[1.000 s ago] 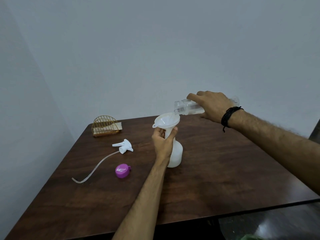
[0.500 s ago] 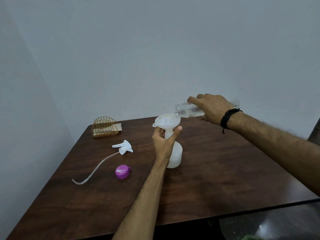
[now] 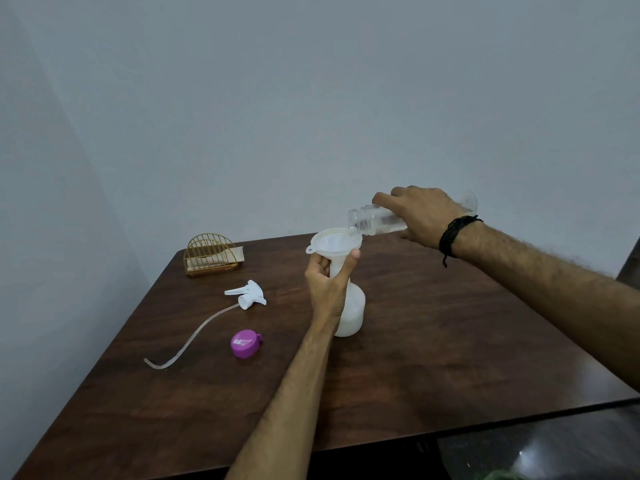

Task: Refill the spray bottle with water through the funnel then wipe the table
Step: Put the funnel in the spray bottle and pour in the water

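Note:
A white translucent spray bottle [image 3: 353, 313] stands upright near the middle of the dark wooden table [image 3: 433, 358], with a white funnel [image 3: 334, 242] seated in its neck. My left hand [image 3: 327, 282] grips the bottle's neck just under the funnel. My right hand [image 3: 420, 214] holds a clear water bottle [image 3: 369, 220] tipped almost level, its open mouth over the funnel's right rim. The spray bottle's lower part looks filled with liquid.
The white trigger sprayer head [image 3: 246, 295] with its long clear tube [image 3: 187, 344] lies to the left. A purple cap [image 3: 245, 344] lies in front of it. A gold wire napkin holder [image 3: 210, 253] sits at the back left corner.
The water bottle has stayed tilted over the funnel, shifting very slightly toward it. My left hand keeps its grip on the spray bottle's neck.

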The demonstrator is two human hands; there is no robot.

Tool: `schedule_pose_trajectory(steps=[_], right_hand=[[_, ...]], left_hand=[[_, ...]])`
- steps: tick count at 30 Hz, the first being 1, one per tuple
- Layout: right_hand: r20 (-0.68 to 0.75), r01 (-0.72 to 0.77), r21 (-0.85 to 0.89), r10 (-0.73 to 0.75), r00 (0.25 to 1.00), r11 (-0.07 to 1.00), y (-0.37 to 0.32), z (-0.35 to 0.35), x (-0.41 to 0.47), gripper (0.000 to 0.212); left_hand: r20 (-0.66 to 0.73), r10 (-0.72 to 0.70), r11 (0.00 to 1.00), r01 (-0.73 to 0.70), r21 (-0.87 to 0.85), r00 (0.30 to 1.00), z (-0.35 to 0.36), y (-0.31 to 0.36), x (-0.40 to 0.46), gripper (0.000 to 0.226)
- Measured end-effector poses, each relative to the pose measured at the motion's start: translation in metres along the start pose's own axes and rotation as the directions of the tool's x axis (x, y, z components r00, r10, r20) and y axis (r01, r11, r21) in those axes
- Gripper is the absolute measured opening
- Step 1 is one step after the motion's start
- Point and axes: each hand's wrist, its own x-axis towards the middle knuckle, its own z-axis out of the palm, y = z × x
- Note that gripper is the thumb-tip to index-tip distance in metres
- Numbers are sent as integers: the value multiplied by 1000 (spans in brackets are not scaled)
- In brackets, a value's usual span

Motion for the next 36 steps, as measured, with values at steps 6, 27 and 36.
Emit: schedule_pose_trajectory(steps=[6,27,36], right_hand=[[-3,5,-1,-5,1000,1000,0,-4,1,62],[-41,19,-8,-19,999,1000,1,-2,1,59],[-74,36,-19,-38,997,999,3,-5,2,56]], left_hand=[[5,11,1000,-11,3,1000,1,1,-1,42],[2,-2,1000,2,-29,1000,3,3,-1,41],[2,1,1000,-1,-19,1000,3,2,0,39]])
